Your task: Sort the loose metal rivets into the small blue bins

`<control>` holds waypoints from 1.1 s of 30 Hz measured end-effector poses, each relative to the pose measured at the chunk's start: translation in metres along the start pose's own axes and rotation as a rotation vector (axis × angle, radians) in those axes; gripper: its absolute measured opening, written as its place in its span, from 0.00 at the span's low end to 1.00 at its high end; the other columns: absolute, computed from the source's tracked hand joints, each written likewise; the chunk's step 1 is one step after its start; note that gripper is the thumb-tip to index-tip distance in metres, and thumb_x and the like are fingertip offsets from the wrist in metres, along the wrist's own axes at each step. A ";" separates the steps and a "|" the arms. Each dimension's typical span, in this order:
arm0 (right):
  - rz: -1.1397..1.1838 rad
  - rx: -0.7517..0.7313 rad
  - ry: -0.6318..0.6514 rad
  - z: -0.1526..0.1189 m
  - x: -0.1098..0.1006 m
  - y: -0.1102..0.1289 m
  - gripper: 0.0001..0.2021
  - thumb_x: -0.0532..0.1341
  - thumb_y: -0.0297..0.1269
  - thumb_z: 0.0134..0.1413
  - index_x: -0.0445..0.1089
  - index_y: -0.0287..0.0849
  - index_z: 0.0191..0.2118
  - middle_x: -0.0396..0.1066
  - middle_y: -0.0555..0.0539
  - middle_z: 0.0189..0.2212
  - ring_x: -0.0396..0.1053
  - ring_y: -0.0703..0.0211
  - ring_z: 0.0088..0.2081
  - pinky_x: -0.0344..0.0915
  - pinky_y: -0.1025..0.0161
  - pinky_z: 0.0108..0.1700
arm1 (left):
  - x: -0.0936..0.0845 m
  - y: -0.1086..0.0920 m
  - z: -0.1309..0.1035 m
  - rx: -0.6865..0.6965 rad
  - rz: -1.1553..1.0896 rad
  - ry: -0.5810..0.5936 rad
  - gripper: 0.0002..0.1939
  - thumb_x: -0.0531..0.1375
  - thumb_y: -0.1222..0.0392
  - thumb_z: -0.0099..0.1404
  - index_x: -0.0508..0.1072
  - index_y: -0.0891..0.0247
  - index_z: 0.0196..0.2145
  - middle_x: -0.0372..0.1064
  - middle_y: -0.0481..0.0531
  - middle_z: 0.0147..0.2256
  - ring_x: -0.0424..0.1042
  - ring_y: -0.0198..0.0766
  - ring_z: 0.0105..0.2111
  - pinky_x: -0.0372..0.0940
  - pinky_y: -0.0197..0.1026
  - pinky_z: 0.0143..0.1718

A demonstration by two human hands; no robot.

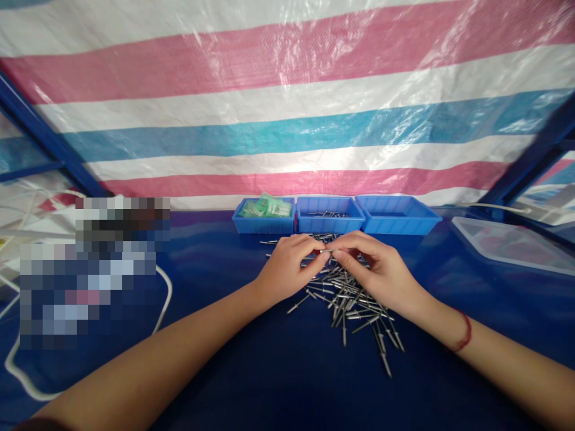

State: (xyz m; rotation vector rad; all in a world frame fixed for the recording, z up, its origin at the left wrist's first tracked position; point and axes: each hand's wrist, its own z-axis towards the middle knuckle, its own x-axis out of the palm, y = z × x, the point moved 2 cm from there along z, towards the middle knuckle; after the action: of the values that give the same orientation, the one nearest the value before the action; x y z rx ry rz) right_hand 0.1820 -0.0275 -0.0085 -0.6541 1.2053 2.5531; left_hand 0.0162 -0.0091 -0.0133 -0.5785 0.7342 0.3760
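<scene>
My left hand [287, 266] and right hand [381, 269] pinch one rivet [330, 251] between them — over a blue tabletop [215, 371], striped sheeting [287, 137] behind.

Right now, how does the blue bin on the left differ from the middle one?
The left bin holds green packets; the middle bin holds loose metal rivets. The left bin's contents poke above its rim, while the middle bin's lie low inside. Both are blue and open-topped.
</scene>
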 end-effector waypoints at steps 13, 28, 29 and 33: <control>0.021 0.111 -0.019 0.002 0.004 -0.009 0.09 0.59 0.41 0.54 0.72 0.42 0.33 0.72 0.46 0.32 0.69 0.58 0.35 0.66 0.60 0.36 | -0.004 -0.002 -0.001 -0.027 -0.026 -0.091 0.06 0.55 0.61 0.65 0.71 0.62 0.33 0.70 0.48 0.31 0.69 0.33 0.34 0.60 0.38 0.37; -0.685 -0.011 -0.327 0.032 -0.052 -0.056 0.12 0.56 0.40 0.56 0.74 0.40 0.33 0.72 0.43 0.30 0.68 0.53 0.32 0.62 0.57 0.35 | 0.003 0.004 -0.001 -0.097 -0.049 -0.024 0.09 0.53 0.61 0.66 0.66 0.63 0.43 0.72 0.51 0.35 0.71 0.37 0.36 0.62 0.42 0.40; -0.704 -0.020 -0.317 0.033 -0.051 -0.056 0.12 0.56 0.40 0.56 0.74 0.40 0.33 0.73 0.42 0.30 0.68 0.52 0.33 0.62 0.57 0.35 | 0.004 0.005 -0.001 -0.096 -0.046 -0.025 0.09 0.52 0.62 0.66 0.66 0.63 0.43 0.72 0.51 0.35 0.71 0.37 0.37 0.62 0.42 0.40; -0.693 -0.041 -0.312 0.030 -0.049 -0.052 0.12 0.54 0.39 0.58 0.73 0.41 0.34 0.72 0.43 0.29 0.68 0.52 0.33 0.62 0.57 0.37 | 0.005 0.008 -0.001 -0.078 -0.024 0.028 0.10 0.50 0.69 0.64 0.69 0.62 0.40 0.72 0.50 0.36 0.70 0.37 0.38 0.62 0.42 0.40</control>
State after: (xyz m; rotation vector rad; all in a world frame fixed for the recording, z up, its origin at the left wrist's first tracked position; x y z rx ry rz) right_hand 0.2366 0.0276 -0.0023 -0.5322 0.6668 1.9954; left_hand 0.0153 -0.0030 -0.0206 -0.6664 0.7414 0.3764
